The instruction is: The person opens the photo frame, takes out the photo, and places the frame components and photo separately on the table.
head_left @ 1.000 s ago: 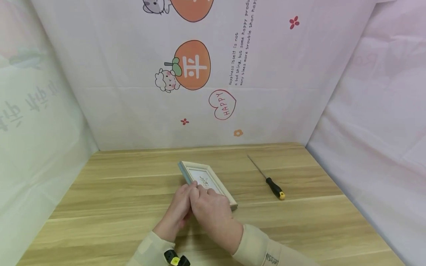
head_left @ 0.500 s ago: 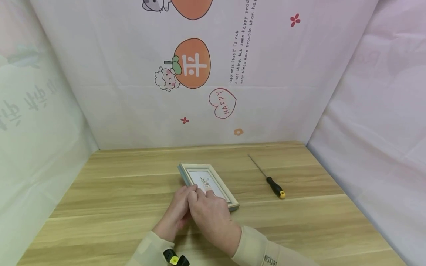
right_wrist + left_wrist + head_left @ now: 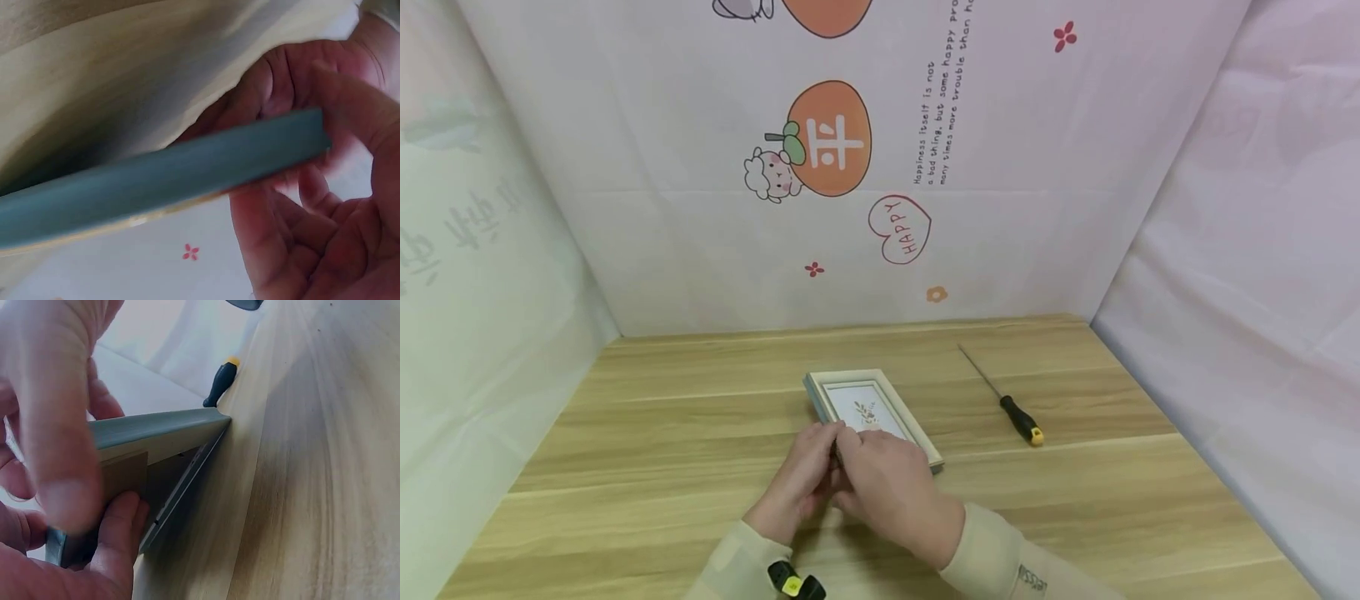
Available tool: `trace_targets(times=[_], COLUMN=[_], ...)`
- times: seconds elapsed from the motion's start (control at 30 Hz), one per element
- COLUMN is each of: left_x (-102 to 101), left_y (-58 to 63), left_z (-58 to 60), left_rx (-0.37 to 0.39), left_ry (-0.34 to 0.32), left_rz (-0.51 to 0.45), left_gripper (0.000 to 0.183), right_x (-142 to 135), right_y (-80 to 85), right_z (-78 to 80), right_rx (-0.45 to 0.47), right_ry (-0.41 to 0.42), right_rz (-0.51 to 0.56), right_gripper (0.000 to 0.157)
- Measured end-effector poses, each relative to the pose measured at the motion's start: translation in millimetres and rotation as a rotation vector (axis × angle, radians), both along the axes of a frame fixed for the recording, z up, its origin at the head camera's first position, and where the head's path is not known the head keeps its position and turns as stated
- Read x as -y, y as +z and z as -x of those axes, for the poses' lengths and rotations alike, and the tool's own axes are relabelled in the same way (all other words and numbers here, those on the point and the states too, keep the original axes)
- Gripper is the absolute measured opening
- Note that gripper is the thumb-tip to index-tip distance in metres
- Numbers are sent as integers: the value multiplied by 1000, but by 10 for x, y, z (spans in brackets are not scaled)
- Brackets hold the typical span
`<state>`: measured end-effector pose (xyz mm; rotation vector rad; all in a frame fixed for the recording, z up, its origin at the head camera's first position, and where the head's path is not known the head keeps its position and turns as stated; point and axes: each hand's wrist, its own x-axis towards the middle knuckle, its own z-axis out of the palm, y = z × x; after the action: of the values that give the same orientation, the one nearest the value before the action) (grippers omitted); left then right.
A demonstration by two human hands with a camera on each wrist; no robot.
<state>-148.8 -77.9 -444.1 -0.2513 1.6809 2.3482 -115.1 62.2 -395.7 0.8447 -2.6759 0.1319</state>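
A small picture frame (image 3: 899,408), cream in front with blue-grey sides, shows a printed plant sprig. It is tilted: the far edge is down at the table and the near corner is raised between both hands. My left hand (image 3: 797,479) grips that corner, its fingertips against the brown board (image 3: 128,475) at the back. My right hand (image 3: 895,492) holds the same corner from the other side, with fingers on the front and the thumb blurred behind the frame. In the head view, the hands cover the near end of the frame.
A screwdriver (image 3: 1018,419) with a black and yellow handle lies on the wooden table (image 3: 662,433), right of the frame. White printed cloth (image 3: 1000,167) stands behind and on both sides. A black and yellow strap (image 3: 793,583) is on the left wrist.
The frame has tipped flatter and shifted slightly right, so more of its front faces up. My right hand has turned a little to the right, and a dark gap shows between the hands.
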Motion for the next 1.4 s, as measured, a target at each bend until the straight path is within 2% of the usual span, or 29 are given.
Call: trace_targets(times=[0.13, 0.23, 0.37, 0.47, 0.57, 0.63, 0.8, 1.03, 1.2, 1.4], left_x=[7, 28, 59, 77, 86, 88, 83, 74, 76, 90], left_y=[-3, -11, -20, -25, -31, -29, -25, -24, -26, -42], left_z=[7, 3, -7, -15, -22, -26, -24, -7, 18, 49], left_rx=[0, -12, -22, -22, -17, -13, 0, 6, 6, -4], left_ry=[-15, -43, -89, -107, -110, -110, -116, -124, -136, -155], left_rz=[-14, -19, -4, 13, 22, 25, 43, 66, 92, 119], left_gripper=[22, 37, 49, 53, 54, 54, 54, 54, 53, 53], right_x=[-153, -276, -444, -560, -665, -733, -840, -835, -802, -783], right_y=[105, 158, 159, 105, 30, -26, -117, -196, -230, -287], right_z=[105, 223, 406, 547, 662, 716, 781, 806, 817, 817], right_rx=[153, 261, 373, 447, 531, 592, 705, 729, 710, 686], right_ry=[31, 0, -137, -261, -325, -329, -273, -259, -294, -330], right_rz=[112, 206, 265, 244, 232, 237, 264, 259, 230, 212], right_gripper=[50, 47, 49, 58, 65, 67, 67, 61, 49, 43])
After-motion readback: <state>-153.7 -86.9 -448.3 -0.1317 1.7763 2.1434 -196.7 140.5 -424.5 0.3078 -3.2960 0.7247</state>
